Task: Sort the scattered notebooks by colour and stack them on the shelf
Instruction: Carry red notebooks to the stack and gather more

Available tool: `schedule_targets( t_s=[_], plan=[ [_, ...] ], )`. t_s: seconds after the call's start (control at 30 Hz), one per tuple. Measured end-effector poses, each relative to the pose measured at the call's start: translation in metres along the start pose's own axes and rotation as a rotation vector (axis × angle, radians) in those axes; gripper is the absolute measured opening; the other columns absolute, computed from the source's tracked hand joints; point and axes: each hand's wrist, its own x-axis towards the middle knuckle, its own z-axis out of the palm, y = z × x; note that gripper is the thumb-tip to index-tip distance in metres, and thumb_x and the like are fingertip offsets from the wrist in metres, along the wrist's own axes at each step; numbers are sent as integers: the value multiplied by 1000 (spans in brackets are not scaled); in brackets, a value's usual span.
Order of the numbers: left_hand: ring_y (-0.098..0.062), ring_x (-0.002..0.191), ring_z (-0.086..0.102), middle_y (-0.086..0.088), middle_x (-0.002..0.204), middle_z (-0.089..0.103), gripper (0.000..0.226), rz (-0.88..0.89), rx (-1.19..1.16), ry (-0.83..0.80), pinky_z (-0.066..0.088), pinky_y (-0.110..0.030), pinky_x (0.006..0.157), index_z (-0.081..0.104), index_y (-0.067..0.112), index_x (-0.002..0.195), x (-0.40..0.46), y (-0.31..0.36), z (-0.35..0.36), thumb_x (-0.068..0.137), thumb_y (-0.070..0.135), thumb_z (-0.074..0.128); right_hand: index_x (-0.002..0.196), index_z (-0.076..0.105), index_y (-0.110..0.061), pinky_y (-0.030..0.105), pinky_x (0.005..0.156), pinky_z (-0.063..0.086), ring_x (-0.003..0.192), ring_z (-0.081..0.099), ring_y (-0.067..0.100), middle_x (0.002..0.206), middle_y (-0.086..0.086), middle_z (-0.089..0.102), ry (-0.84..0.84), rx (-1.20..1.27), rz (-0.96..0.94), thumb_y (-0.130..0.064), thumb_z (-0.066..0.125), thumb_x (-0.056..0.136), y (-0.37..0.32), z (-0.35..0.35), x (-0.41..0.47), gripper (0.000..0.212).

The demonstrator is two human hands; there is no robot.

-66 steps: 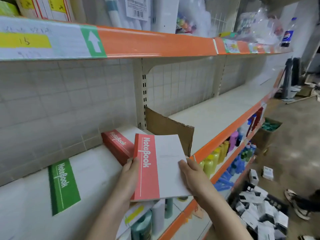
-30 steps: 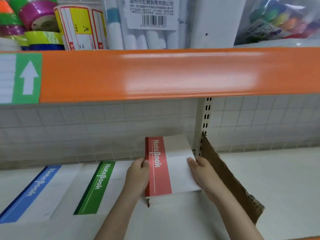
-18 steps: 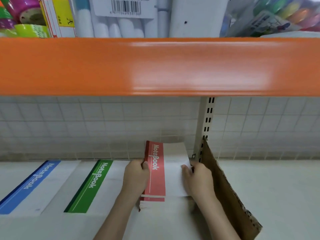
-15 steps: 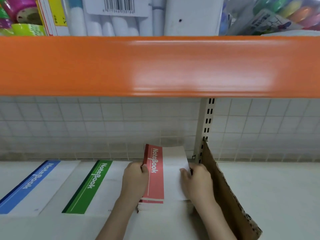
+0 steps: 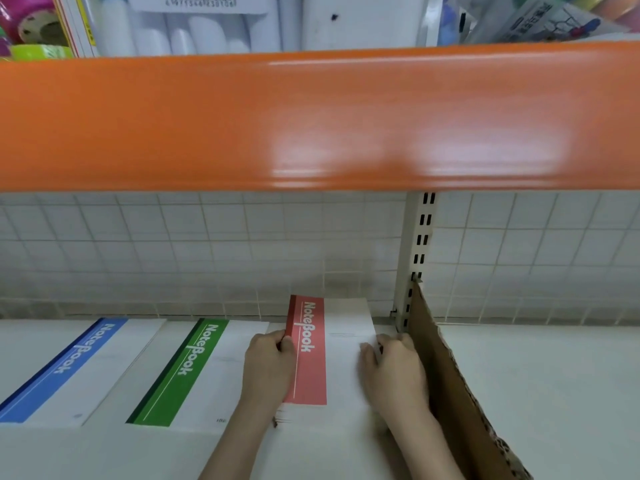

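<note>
I am looking down along my 2 bare arms at a white shelf (image 5: pixel 519 393) under a wide orange shelf edge (image 5: pixel 311 119). My left hand (image 5: pixel 268 368) holds the spine side of the red notebook stack (image 5: pixel 308 355), its grip curled over the red band with the thumb on top. My right hand (image 5: pixel 393 370) has its fingers curled over the stack's right edge, pressing inward. So both grips are closed on the same stack, squeezing it from its 2 long sides.

The stack lies flat on the shelf near the back wall. A green notebook (image 5: pixel 180 372) lies just to its left and a blue notebook (image 5: pixel 59 372) further left. An upright cardboard divider (image 5: pixel 450 379) stands just beside my right hand.

I judge the stack to be fairly light, but loose. The thin covers look smooth, so the single books could slide or fan apart. Holding both long edges, or 1 hand beneath, should keep it square. The covers would bend if pinched at a corner.

Behind is a wire grid back panel (image 5: pixel 207 254) and a slotted metal upright (image 5: pixel 415 265). The shelf above carries packaged stationery (image 5: pixel 194 26), partly blurred.
</note>
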Motion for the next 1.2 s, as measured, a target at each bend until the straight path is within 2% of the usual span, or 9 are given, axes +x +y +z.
schedule_targets(
  t_s=[0.1,0.33,0.53,0.6,0.7,0.83,0.93,1.07,1.2],
  plan=[
    [-15,59,63,-8,75,68,36,-20,-83,-19,41,-10,43,66,3,77,-5,6,-3,98,9,37,96,62,-3,33,81,47,90,58,27,106,14,59,-57,103,33,-27,40,97,2,4,1,32],
    [-21,60,64,-11,78,69,35,-195,-272,-126,46,-22,54,64,3,87,-4,8,-2,99,12,32,145,28,-8,23,89,30,125,44,23,140,8,45,-317,479,226,-28,34,102,-3,4,1,48],
    [-24,66,66,-13,85,70,36,-216,-248,-145,48,-24,57,63,3,93,-1,7,1,100,16,31,132,42,-10,30,90,42,106,54,20,114,3,57,-350,553,300,-26,40,99,3,10,2,37],
    [-24,67,67,-13,84,70,36,-212,-252,-152,48,-24,58,63,4,92,-1,6,2,100,17,31,122,46,-10,28,79,42,97,56,18,100,0,59,-350,560,303,-24,41,99,1,8,2,28],
    [-28,71,67,-14,86,70,36,-211,-242,-159,52,-29,63,63,4,93,-1,7,0,100,17,31,121,46,-8,27,71,39,91,54,17,93,-4,54,-350,538,282,-23,42,99,-4,2,-1,27],
    [-21,69,66,-10,87,69,36,-220,-240,-188,47,-24,60,62,7,95,-4,12,-5,102,25,31,125,44,0,34,86,45,107,56,26,116,13,57,-355,474,292,-27,45,97,-6,-6,1,39],
    [-12,80,64,-1,93,65,29,-148,-163,-200,48,-22,68,55,24,91,-11,15,-14,103,32,30,131,42,2,34,91,42,113,52,28,128,16,52,-354,428,293,-28,46,97,-9,-13,2,45],
    [-17,125,46,-3,137,47,38,-11,103,-125,34,-28,104,45,16,135,-24,8,-35,102,29,34,145,22,-3,35,102,37,135,35,30,151,15,25,-221,72,119,-30,43,98,-14,-17,-9,58],
    [-17,130,41,-3,145,41,42,27,303,-83,31,-25,103,43,15,139,-30,-5,-62,101,30,39,143,33,-14,37,106,37,139,28,29,155,12,16,-154,-119,-91,-31,42,96,-33,-14,-17,50]
  ],
)
